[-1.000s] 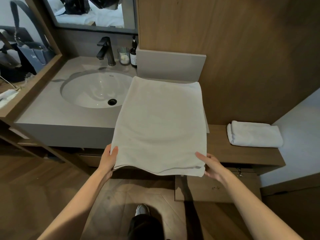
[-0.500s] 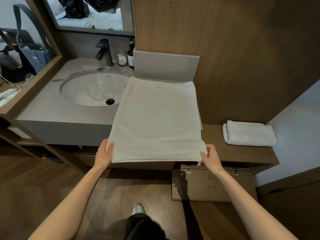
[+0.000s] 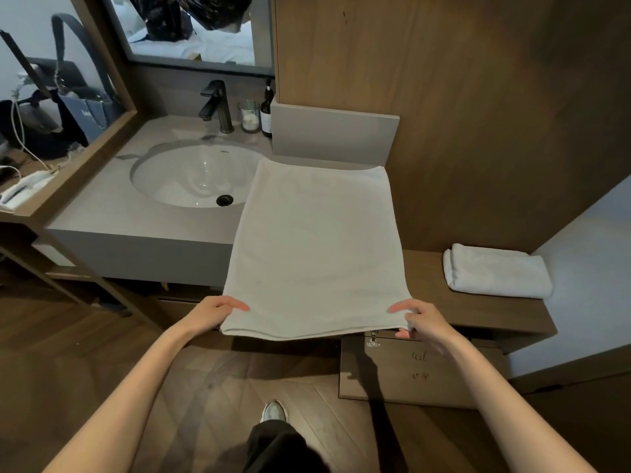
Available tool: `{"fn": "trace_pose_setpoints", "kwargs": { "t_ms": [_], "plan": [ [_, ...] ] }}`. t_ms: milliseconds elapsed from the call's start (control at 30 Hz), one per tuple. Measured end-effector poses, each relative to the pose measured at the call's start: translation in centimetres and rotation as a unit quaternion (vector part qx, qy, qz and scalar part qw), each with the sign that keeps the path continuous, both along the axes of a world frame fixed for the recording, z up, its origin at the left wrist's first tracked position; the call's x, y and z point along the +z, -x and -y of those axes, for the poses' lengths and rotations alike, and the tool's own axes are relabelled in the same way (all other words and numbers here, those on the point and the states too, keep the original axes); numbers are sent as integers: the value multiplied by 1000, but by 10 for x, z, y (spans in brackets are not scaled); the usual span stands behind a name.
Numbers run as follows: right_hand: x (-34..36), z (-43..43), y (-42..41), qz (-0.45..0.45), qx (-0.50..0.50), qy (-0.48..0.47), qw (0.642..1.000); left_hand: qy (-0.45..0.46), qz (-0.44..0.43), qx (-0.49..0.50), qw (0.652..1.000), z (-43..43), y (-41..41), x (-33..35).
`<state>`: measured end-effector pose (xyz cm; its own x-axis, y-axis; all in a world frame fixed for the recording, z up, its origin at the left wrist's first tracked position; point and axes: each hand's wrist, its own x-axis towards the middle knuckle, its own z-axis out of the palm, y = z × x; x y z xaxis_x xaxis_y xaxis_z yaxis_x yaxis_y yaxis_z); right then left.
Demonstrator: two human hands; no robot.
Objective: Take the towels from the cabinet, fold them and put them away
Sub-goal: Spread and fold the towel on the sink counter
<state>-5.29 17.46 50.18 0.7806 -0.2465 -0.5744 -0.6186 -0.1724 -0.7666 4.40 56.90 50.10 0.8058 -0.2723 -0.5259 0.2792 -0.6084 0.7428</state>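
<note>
Towel (image 3: 317, 247): white, flat on counter (image 3: 112, 213), near edge overhanging
Left hand (image 3: 208, 314): pinching near-left corner
Right hand (image 3: 421, 319): pinching near-right corner
Far right: folded towel (image 3: 495, 273) on shelf (image 3: 478, 312)

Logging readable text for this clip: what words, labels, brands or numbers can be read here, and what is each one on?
None can be read for certain.
Blue bag: pale lettering, too blurred to read.
Sink basin: tiny dark mark at the back rim, too small to read.
Dark bottle: pale label, no legible print.
Open cabinet door: two faint handwritten scrawls, illegible.
White towel and folded towel: no text visible.
</note>
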Motion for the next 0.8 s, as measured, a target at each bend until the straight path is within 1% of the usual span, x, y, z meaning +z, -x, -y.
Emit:
{"fn": "trace_pose_setpoints", "kwargs": {
  "t_ms": [33, 67, 100, 167, 200, 233, 300, 367, 433, 467, 533, 600, 667, 733, 800],
  "plan": [
    [2, 0, -1, 3, -30, -21, 999, 24, -4, 25, 999, 2, 2, 2],
    [4, -1, -2, 10, -72, -59, 996, 64, -19, 70, 995, 5, 3, 5],
    [7, -1, -2, 17, -121, -114, 986, 119, -47, 128, 984, 6, 5, 7],
    [14, 1, -2, 34, -206, -229, 951, 253, -120, 222, 934, 4, 7, 13],
    [16, 3, -2, 40, -237, -269, 933, 303, -149, 250, 907, 1, 6, 14],
    [16, 5, -3, 46, -260, -304, 915, 336, -171, 268, 886, -4, 4, 14],
    [17, 8, -3, 57, -282, -361, 887, 365, -201, 283, 864, -12, 0, 14],
    [18, 10, -4, 63, -262, -382, 884, 374, -220, 274, 858, -14, -4, 17],
    [20, 8, -6, 74, -225, -359, 903, 367, -211, 244, 873, -14, -5, 20],
    [20, 8, -7, 86, -208, -335, 915, 348, -190, 217, 892, -12, -3, 23],
    [20, 6, -11, 111, -183, -261, 941, 282, -102, 153, 942, -8, -1, 27],
    [17, 5, -15, 129, -167, -186, 960, 199, -6, 110, 974, -4, 0, 26],
    [18, 4, -20, 151, -160, -118, 968, 149, 53, 116, 981, -2, -4, 24],
    [19, 2, -26, 171, -164, -51, 970, 140, 74, 130, 979, -2, -13, 23],
    [20, 1, -34, 188, -172, 13, 967, 101, 124, 107, 981, -2, -24, 24]
  ]
}}
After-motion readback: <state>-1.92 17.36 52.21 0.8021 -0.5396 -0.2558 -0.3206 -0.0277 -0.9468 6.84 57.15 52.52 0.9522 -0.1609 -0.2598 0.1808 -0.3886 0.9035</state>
